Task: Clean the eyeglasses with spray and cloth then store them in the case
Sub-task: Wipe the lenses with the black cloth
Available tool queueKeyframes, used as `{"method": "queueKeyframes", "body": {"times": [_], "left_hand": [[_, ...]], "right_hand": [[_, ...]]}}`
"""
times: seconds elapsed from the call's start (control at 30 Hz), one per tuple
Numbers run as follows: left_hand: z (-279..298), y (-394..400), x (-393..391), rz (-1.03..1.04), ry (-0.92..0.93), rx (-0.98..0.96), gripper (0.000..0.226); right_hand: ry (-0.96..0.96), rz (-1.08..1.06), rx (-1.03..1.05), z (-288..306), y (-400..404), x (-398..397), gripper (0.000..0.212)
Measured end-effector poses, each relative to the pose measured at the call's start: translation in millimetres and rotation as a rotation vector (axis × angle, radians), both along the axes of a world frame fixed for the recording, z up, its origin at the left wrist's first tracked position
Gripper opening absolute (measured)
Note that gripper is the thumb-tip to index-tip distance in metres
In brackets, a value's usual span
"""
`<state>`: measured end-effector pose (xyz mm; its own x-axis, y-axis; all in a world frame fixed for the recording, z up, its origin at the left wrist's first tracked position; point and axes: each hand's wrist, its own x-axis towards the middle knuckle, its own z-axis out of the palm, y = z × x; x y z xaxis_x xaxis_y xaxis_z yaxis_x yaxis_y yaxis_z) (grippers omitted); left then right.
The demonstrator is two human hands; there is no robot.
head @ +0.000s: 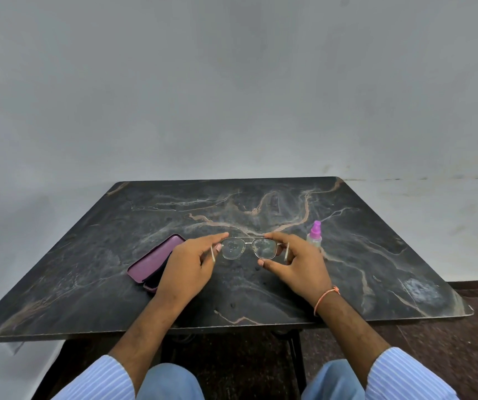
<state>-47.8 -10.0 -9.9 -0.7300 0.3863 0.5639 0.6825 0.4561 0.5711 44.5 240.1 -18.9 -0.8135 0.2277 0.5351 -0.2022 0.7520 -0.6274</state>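
Thin metal-framed eyeglasses (pixel 248 248) are held up just above the dark marbled table (pixel 261 206), lenses facing me. My left hand (pixel 190 264) pinches the left end of the frame near the hinge. My right hand (pixel 295 262) grips the right end. A purple glasses case (pixel 152 258) lies on the table to the left, partly behind my left hand, its lid slightly ajar. A small clear spray bottle with a pink top (pixel 315 235) stands upright just behind my right hand. No cloth shows.
The table's front edge runs close to my knees, and a pale wall rises right behind its far edge. A worn pale patch (pixel 421 290) marks the table's near right corner. An orange band circles my right wrist.
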Motion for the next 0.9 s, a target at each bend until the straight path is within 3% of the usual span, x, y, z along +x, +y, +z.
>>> {"method": "queueKeyframes", "body": {"times": [0.13,0.33,0.7,0.9], "left_hand": [[-11,0,-1,0.080,0.068,-0.127,0.039],[-26,4,-2,0.135,0.056,-0.128,0.035],[-33,8,-3,0.180,0.068,-0.165,0.034],[-35,9,-4,0.156,0.112,-0.189,0.033]], "right_hand": [[-0.104,-0.008,-0.023,-5,4,-7,0.056],[-0.218,0.004,-0.044,-13,8,-13,0.062],[-0.301,0.052,-0.087,-16,13,-11,0.063],[-0.302,0.064,-0.104,-16,15,-7,0.054]]}}
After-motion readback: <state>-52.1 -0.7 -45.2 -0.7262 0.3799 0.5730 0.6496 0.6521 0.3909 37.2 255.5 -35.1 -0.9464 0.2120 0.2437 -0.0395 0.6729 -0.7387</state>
